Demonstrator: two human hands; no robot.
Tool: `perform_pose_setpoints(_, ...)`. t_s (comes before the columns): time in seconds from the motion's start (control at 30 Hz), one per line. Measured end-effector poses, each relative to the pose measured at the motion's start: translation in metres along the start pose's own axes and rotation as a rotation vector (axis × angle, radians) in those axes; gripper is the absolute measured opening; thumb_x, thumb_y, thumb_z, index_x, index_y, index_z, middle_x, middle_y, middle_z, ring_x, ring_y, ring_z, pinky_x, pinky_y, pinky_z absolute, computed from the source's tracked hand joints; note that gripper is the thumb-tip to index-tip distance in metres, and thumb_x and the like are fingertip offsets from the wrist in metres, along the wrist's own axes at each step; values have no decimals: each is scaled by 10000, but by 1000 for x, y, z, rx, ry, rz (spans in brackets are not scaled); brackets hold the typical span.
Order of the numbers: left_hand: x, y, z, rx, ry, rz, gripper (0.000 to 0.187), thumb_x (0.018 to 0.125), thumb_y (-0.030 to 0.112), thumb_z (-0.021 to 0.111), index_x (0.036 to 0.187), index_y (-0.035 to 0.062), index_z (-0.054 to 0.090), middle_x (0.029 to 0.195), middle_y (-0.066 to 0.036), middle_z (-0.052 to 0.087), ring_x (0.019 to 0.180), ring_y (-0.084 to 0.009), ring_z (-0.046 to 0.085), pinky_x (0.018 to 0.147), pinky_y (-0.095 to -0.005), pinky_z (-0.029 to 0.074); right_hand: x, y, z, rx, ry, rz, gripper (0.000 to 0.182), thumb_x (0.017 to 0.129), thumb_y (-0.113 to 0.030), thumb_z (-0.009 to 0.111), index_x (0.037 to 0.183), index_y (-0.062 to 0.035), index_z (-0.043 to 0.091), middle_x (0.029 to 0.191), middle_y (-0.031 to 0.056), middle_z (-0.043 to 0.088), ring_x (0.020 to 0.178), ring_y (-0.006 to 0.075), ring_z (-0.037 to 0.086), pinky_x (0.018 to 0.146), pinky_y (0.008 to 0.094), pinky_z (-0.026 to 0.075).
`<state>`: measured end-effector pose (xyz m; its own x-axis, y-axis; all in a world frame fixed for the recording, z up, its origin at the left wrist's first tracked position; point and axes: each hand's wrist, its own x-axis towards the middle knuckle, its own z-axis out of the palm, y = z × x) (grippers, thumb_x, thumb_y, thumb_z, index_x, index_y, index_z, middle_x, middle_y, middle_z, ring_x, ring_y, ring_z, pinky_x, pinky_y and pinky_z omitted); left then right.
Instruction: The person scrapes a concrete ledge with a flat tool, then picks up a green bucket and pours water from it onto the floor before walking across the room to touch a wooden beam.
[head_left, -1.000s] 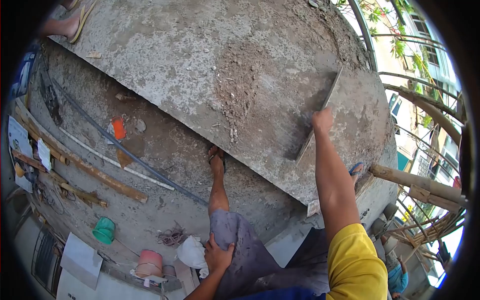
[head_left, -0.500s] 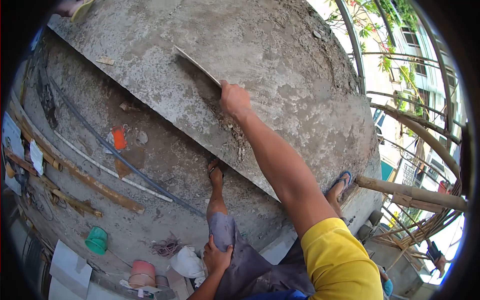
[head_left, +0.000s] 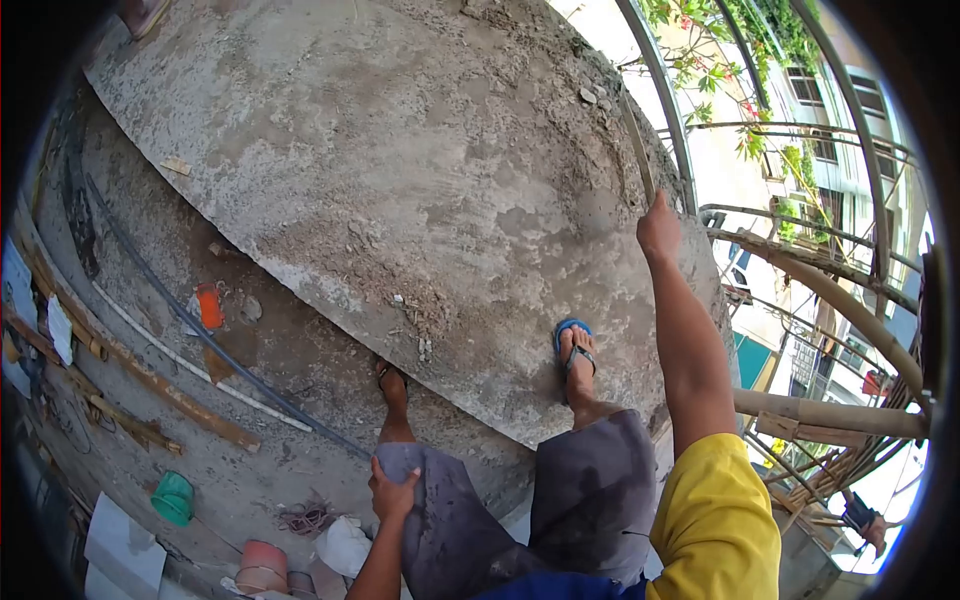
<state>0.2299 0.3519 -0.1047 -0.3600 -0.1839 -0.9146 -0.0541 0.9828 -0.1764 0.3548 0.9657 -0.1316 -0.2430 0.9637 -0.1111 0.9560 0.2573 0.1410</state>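
Observation:
My right hand [head_left: 659, 232] is closed around the near end of a long, thin, flat strip [head_left: 637, 145], seen nearly edge-on. It is out at the right side of the rough concrete slab [head_left: 400, 170], and the strip points up along the dirt-covered edge. My left hand [head_left: 393, 494] rests on my left knee with fingers spread over the grey shorts [head_left: 455, 500]. Loose crumbs of rubble [head_left: 428, 315] lie on the slab in front of my feet. My right foot, in a blue flip-flop [head_left: 575, 340], stands on the slab; my left foot is below its edge.
A dark hose [head_left: 215, 355], a white pipe [head_left: 200, 358] and wooden poles [head_left: 190, 408] lie on the lower floor at left. A green bucket [head_left: 173, 498] and a pink bucket [head_left: 262, 566] stand there. Bamboo poles [head_left: 830, 412] and metal bars border the right side. Another person's foot shows at top left.
My right hand has swung with the strip from the slab's middle to its right edge. My right foot has come further onto the slab. My left hand stays on the knee.

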Motion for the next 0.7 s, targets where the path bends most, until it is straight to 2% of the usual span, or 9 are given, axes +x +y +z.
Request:
perform_pose_setpoints(0.07,1,24,-6,-4,83,-70,993,731,467,756,1510,183,208,1420,-185,406,1209,-404,509,987,-478,434,18,46,9,-51,3,62,370,860,-80,463,1230,-92,482,927,240,671,886,443,642,769,532,502)
perform_pose_setpoints(0.17,28,20,-1,-139,268,-53,894,739,417,759,1480,196,310,1360,-202,466,1192,-396,524,987,-461,427,52,98,33,-86,-51,96,527,820,-34,480,1343,-88,444,974,255,662,923,442,634,791,526,497)
perform_pose_setpoints(0.27,39,33,1,-171,393,-63,823,745,384,754,1448,168,384,1327,-212,503,1195,-391,521,994,-444,413,87,140,73,-34,71,-17,497,831,-36,460,1325,-84,447,972,248,664,929,437,634,792,526,495)
perform_pose_setpoints(0.3,40,36,3,-166,425,-81,805,747,372,752,1439,153,403,1322,-214,510,1198,-390,518,998,-437,407,95,141,74,-52,34,-12,464,843,-26,437,1302,-88,458,1074,229,649,967,425,627,798,517,494)
perform_pose_setpoints(0.4,54,30,18,-244,525,-8,774,753,350,737,1423,117,429,1350,-207,502,1224,-390,495,1023,-416,383,123,160,102,-5,85,-54,417,889,-49,420,1297,-129,454,1179,172,589,1006,400,623,816,503,504)
perform_pose_setpoints(0.53,48,51,29,-221,584,-129,742,787,380,693,1424,105,430,1396,-171,478,1262,-371,468,1040,-404,365,145,175,133,-35,20,41,406,925,-106,388,1325,-153,442,1199,163,585,1006,392,628,809,508,508)
perform_pose_setpoints(0.67,40,64,40,-228,614,-245,699,811,384,670,1420,132,439,1395,-162,476,1249,-369,478,1031,-421,374,130,192,135,133,57,-210,523,834,-31,426,1337,-165,478,1137,191,608,970,402,637,824,495,506)
perform_pose_setpoints(0.7,34,74,40,-222,607,-282,687,815,389,665,1416,139,445,1389,-161,479,1244,-370,482,1027,-426,377,119,183,123,147,-38,-219,581,789,-1,443,1344,-164,489,1113,189,619,958,406,635,820,485,505)
